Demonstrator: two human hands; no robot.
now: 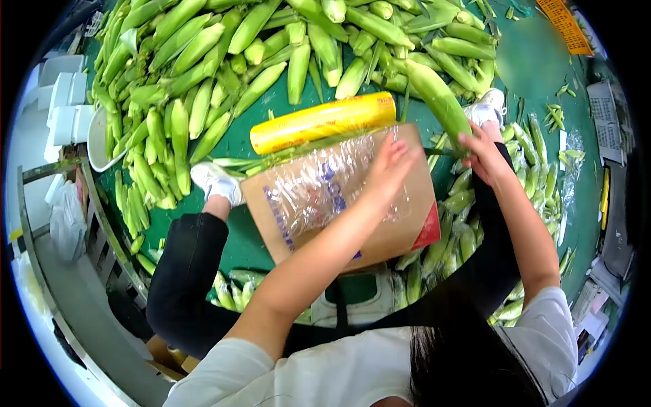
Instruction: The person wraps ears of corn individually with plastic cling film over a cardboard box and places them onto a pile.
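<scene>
My right hand (485, 154) is closed round the lower end of a green ear of corn in its husk (437, 95), which tilts up and to the left. My left hand (392, 165) is over the right part of a cardboard box (271, 234), its fingers slightly blurred but apart, with nothing visible in them. Clear plastic film (305, 197) lies wrinkled across the box top. Just beyond the box rests a yellow roll (322, 123), with long green leaves along the box's far edge.
A big heap of husked-on corn (196, 51) spreads over the green floor (234, 146) ahead and left. Film-wrapped ears (461, 234) lie to the right. White foam trays (68, 98) stand at far left, near a metal frame (41, 251). An orange crate (566, 26) is at upper right.
</scene>
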